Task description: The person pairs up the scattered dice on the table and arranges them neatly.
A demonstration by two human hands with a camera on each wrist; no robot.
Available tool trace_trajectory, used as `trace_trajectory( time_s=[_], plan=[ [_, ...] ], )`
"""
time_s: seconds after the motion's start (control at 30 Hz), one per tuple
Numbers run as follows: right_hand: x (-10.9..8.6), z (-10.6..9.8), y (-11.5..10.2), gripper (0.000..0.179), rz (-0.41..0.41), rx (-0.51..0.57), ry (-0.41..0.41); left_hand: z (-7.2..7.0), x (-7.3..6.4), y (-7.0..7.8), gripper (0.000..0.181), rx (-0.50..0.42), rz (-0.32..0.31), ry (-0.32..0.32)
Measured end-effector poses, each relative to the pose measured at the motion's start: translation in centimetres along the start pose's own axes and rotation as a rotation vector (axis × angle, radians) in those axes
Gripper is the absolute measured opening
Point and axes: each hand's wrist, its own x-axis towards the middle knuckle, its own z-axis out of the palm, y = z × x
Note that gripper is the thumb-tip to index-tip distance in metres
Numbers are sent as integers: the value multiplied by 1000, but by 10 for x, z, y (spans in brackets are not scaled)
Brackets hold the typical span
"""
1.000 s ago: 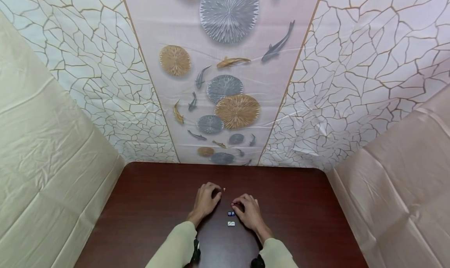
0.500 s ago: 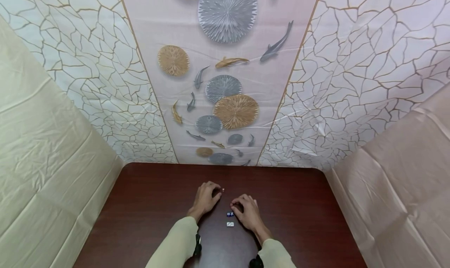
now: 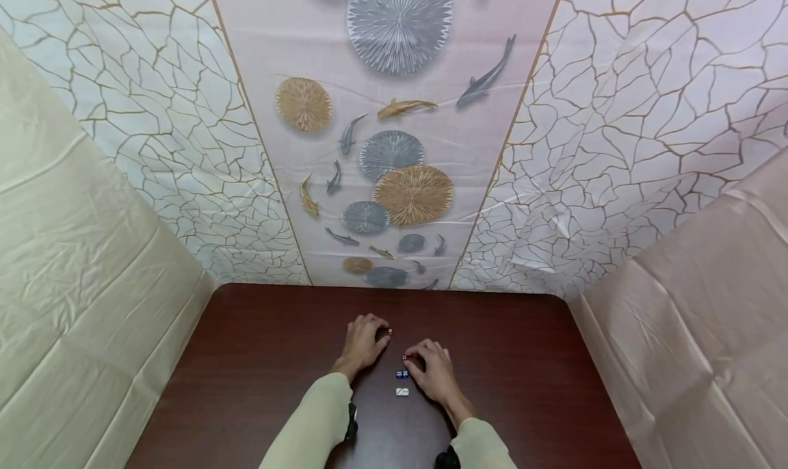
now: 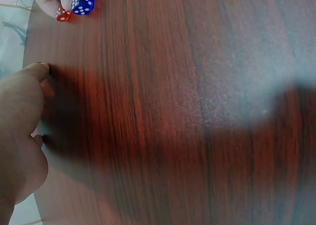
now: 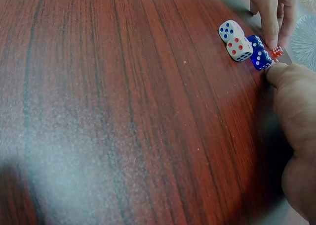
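My left hand [image 3: 362, 342] pinches a small red die [image 3: 390, 331] between thumb and fingertip at the far part of the table; in the right wrist view this red die [image 5: 277, 52] shows at its fingertips. Closer in, my right hand [image 3: 436, 371] pinches a second red die [image 3: 404, 357], seen also in the left wrist view as a red die [image 4: 62, 15] with white dots. Just nearer than it, two blue dice [image 3: 402, 374] sit side by side. Nearer still lies a pair of white dice [image 3: 402, 392], with red and blue dots in the right wrist view.
The dark red-brown wooden table [image 3: 246, 387] has rounded far corners. Behind it hangs a patterned cloth [image 3: 394, 100] with fish and discs. Plain beige cloths [image 3: 689, 305] enclose the left and right sides.
My left hand has moved slightly to the far right, its thumb and fingertip now at the far red die. My right hand stays on its red die; the blue and white dice keep their places.
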Motion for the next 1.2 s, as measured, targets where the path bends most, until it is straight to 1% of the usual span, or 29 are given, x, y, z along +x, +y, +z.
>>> trace_trajectory(
  time_s=[0.17, 0.37, 0.43, 0.53, 0.7, 0.77, 0.87, 0.97, 1.1, 1.2],
  plan=[
    [0, 1, 1, 12, -6, -1, 7, 4, 3, 0, 19, -10, 2, 22],
    [-2, 2, 1, 11, -45, -22, 30, 1, 2, 4, 15, 10, 5, 30],
    [-2, 1, 1, 11, -45, -18, 26, 3, 2, 2, 13, 13, 16, 52],
    [-2, 1, 1, 11, -22, -7, 4, 8, 3, -2, 11, -4, 30, 82],
    [-1, 1, 1, 12, 4, -6, -6, 13, 2, -6, 10, -76, 17, 92],
    [-1, 2, 0, 11, 4, -6, 0, 12, 0, -6, 10, -72, 20, 99],
    [0, 3, 0, 11, -6, -4, 9, 10, -4, -4, 8, -38, 38, 111],
    [-1, 3, 0, 11, -32, -7, 29, 7, -9, -1, 7, -13, 52, 107],
    [-1, 3, 1, 11, -65, -26, 60, 5, -16, 1, 7, -22, 76, 94],
    [-1, 3, 1, 12, -53, -23, 48, 6, -21, 1, 6, -46, 102, 100]
  ],
)
